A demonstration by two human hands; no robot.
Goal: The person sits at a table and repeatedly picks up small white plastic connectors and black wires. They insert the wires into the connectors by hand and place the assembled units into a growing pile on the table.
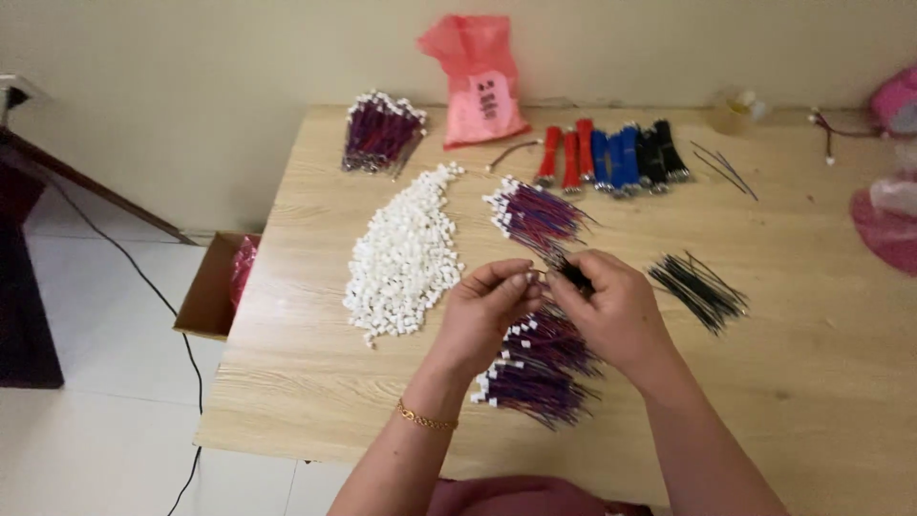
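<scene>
My left hand (487,311) and my right hand (616,311) meet above the wooden table (793,382). The left fingertips pinch something small, probably a white connector, though it is too small to tell. The right hand holds a short bunch of thin dark wires (573,275) by their ends. Under both hands lies a heap of red-blue wires with white connectors (540,368). A second such heap (535,215) lies just beyond the hands. A pile of loose white connectors (406,253) spreads out to the left.
Loose black wires (699,287) lie to the right. Red, blue and black wire bundles (611,153) line the back, beside a pink plastic bag (480,81) and another wire bundle (380,132). A cardboard box (212,287) sits on the floor at left.
</scene>
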